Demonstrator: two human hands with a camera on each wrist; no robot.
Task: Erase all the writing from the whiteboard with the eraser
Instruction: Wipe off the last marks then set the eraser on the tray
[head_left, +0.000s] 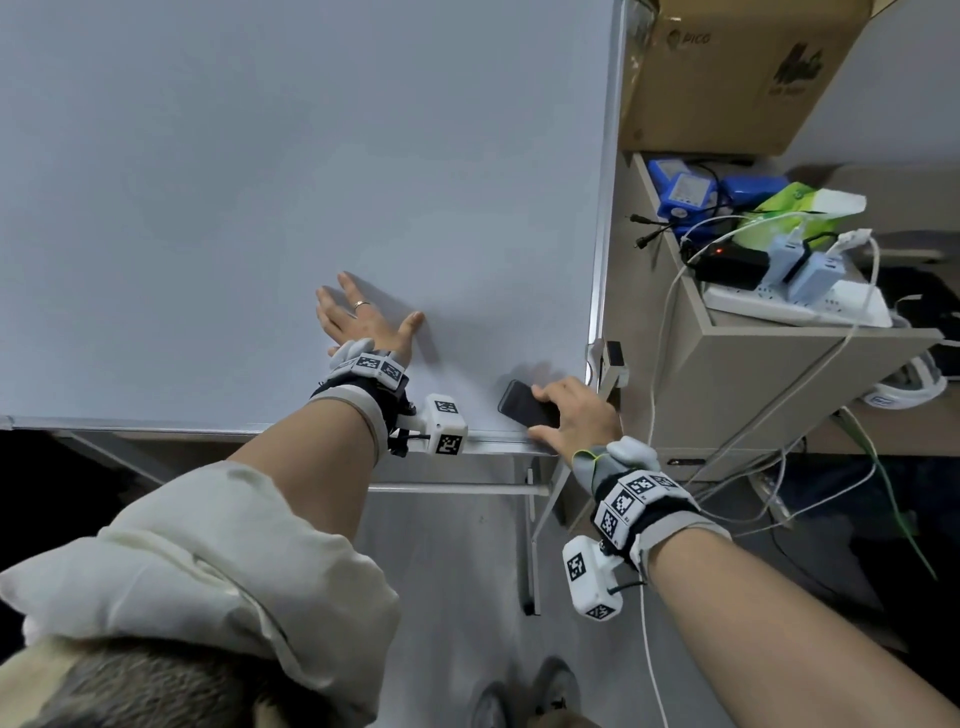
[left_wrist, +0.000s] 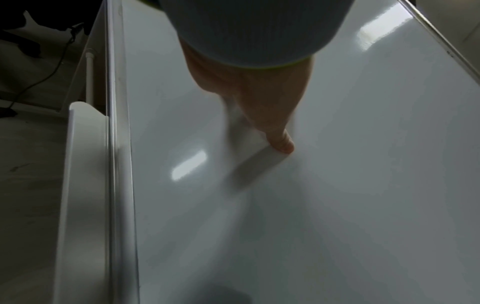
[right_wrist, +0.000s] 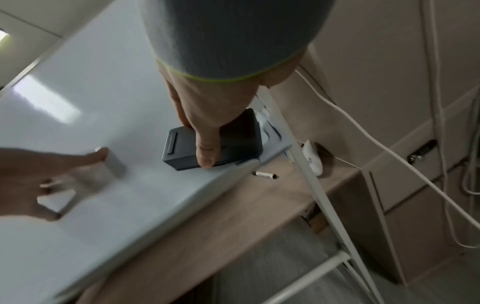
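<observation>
The right hand (head_left: 574, 415) grips the eraser (head_left: 527, 404), a dark block, and holds it flat against the whiteboard (head_left: 311, 156) near the board's lower right corner. In the right wrist view the thumb (right_wrist: 206, 152) lies across the eraser (right_wrist: 207, 144) and the fingers curl over its far edge, so this grip is closed around it. The eraser sits just above the board's bottom rim and close to the right frame (head_left: 605, 208). The left hand (head_left: 363, 322) lies flat on the board to the left of the eraser, well apart from it, fingers spread and straight, a ring (head_left: 361, 304) on one finger; its grip is wide and holds nothing. The left wrist view shows the palm pressed to the glossy board (left_wrist: 337, 185), with the thumb tip (left_wrist: 284, 146) touching it. No writing shows on the part of the board in view. Both wrists carry bands with black-and-white marker tags and a white camera block. Right of the board stands a beige shelf (head_left: 753, 364) with a power strip (head_left: 800, 306), chargers and cables, and a cardboard box (head_left: 727, 78) above. A marker (right_wrist: 265, 175) lies on a wooden ledge below the board.
</observation>
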